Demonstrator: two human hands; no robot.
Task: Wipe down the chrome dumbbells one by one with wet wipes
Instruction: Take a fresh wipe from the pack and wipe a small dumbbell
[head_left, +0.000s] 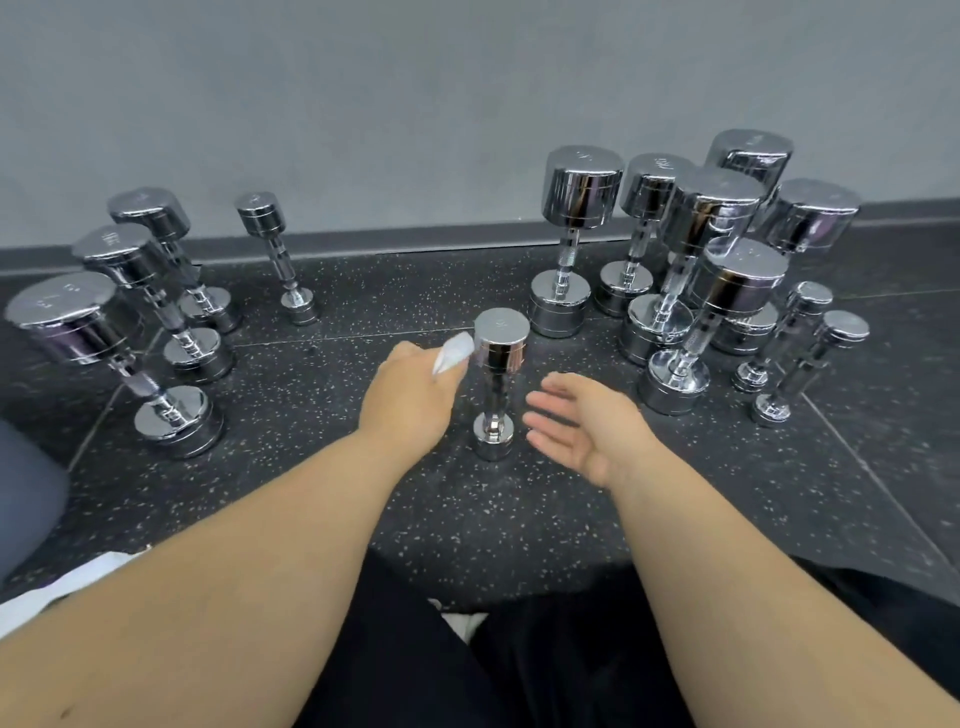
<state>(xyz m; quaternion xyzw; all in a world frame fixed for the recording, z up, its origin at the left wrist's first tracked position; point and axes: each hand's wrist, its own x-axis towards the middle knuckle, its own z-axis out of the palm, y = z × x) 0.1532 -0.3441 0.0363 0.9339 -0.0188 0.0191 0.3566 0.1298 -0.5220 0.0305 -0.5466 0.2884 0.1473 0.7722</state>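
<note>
Grey wall (363, 104) fills the upper part of the head view and meets a black rubber floor (337, 467) flecked with white along a dark baseboard (415, 241). Black trousers (415, 649) cover the person's legs at the bottom edge, and both bare forearms reach forward over them.

On the right, a tight cluster of chrome dumbbells (582, 182) stands on end near the wall, with 2 slim ones (808, 301) at its outer edge. On the left, 4 more dumbbells (111, 254) stand on end in a loose group, well apart from the cluster.

Between the 2 groups, 1 small chrome dumbbell (501, 343) stands upright on the floor, alone and directly in front of the person.

The left hand (410, 395) is curled around a white wet wipe (453, 353), whose free end touches the side of that dumbbell's upper head. The right hand (576, 421) is open with fingers straight and palm turned toward the dumbbell's handle, just beside it but not touching. It holds nothing.

A white sheet-like object (67, 582) lies on the floor under the left forearm; what it is cannot be told.
</note>
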